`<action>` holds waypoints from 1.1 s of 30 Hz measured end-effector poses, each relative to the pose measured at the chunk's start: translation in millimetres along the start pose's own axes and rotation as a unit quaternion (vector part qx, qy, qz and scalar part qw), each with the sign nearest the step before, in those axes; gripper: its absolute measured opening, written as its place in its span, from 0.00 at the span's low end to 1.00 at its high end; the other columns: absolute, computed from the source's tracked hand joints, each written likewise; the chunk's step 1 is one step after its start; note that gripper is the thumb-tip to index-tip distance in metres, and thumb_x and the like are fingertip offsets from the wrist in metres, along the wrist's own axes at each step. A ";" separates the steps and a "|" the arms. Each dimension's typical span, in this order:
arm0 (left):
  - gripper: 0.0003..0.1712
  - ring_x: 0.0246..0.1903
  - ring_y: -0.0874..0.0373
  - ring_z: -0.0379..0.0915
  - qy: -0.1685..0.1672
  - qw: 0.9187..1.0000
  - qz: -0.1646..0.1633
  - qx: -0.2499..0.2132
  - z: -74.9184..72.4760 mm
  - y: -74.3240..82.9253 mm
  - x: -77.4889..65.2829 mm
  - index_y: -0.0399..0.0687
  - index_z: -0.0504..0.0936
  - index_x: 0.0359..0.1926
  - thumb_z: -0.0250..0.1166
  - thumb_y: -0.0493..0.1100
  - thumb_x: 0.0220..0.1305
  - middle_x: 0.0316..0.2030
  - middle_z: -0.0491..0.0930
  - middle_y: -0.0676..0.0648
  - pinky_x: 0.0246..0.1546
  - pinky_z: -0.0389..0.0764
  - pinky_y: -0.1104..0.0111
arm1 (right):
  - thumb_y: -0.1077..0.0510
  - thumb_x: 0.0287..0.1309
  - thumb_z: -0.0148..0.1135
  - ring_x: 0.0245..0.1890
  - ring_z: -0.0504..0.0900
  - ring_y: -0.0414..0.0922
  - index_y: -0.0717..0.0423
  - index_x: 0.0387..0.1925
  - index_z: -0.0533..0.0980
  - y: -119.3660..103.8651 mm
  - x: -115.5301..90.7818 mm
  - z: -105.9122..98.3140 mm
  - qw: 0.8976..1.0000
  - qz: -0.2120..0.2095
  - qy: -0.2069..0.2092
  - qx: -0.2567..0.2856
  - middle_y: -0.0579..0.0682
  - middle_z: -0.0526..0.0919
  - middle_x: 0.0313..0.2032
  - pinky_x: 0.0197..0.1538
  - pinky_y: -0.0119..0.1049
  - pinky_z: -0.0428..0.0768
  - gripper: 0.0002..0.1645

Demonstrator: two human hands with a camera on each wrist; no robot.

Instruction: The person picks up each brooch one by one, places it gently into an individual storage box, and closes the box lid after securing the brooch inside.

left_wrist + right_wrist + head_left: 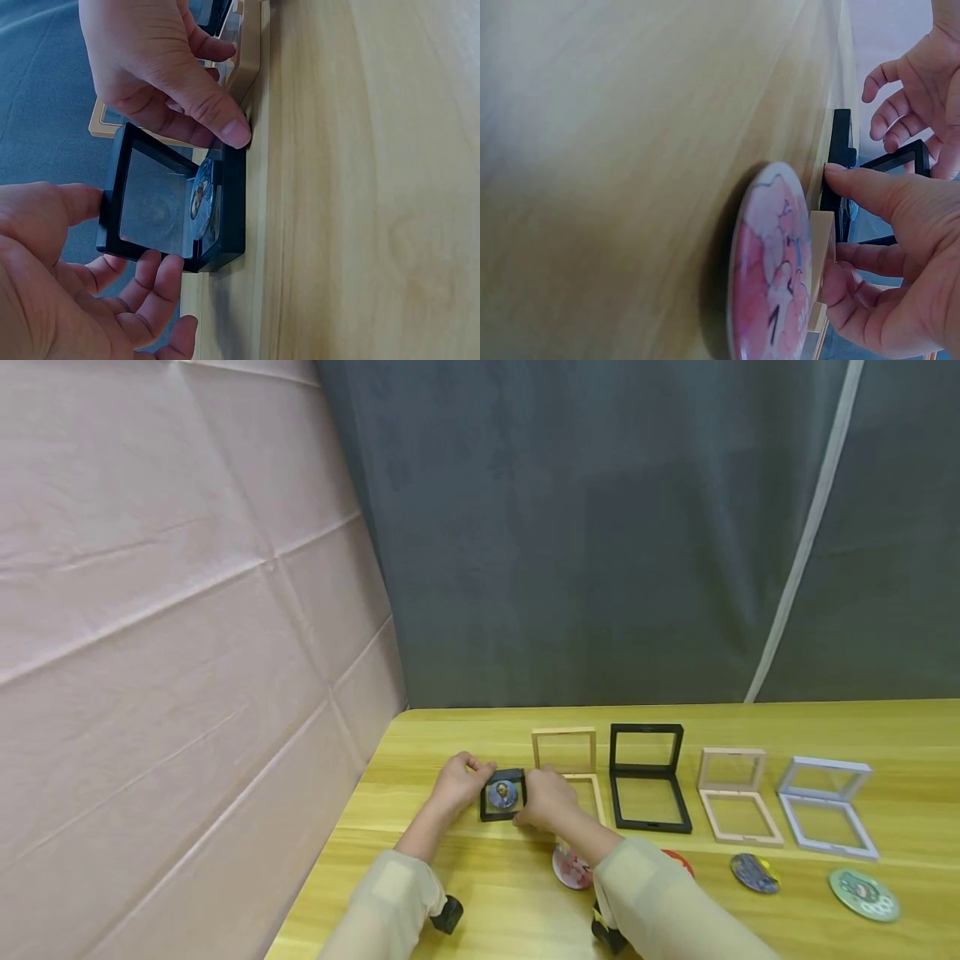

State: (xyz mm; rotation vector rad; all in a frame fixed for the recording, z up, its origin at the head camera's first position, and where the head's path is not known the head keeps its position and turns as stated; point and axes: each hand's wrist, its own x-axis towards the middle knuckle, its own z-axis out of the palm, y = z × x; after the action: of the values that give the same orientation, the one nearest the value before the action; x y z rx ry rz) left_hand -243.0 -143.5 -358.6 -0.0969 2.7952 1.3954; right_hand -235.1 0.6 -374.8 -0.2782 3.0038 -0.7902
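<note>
A small black display frame [232, 202] stands half-folded on the table, its clear-windowed lid [154, 206] raised. Inside the base sits a round blue badge [502, 793] with a portrait on it. My left hand [457, 783] pinches the lid's edge between thumb and fingers. From the other side my right hand [550, 797] grips the base, with the thumb [847, 174] on its front edge and the other fingers along its side. Just beside the right hand is an open light-wood-coloured frame [564, 732], partly hidden by that hand.
Farther right stand open frames: a larger black one [652, 827], a pale pink one [750, 840] and a lavender one [840, 850]. Nearer lie round badges: pink [572, 870], a mostly hidden red [678, 860], dark blue [754, 873] and green [864, 895]. A pinkish cloth wall [225, 693] borders the left side.
</note>
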 end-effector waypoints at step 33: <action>0.27 0.28 0.52 0.66 -0.089 0.993 0.007 0.075 -0.8 -15.0 -6.7 0.40 0.66 0.46 0.68 0.46 0.50 0.33 0.72 0.44 0.26 0.66 0.65 | 0.55 0.26 0.78 0.26 0.70 0.46 0.63 0.33 0.76 0.6 3.0 1.4 1.000 0.008 -0.013 0.001 0.53 0.69 0.28 0.25 0.40 0.71 0.28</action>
State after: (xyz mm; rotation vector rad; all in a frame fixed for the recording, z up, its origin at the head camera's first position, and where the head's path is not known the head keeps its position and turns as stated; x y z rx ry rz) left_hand -235.3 -152.8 -369.8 0.0484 2.7445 1.1301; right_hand -238.0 -0.1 -376.3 -0.2624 2.9770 -0.7836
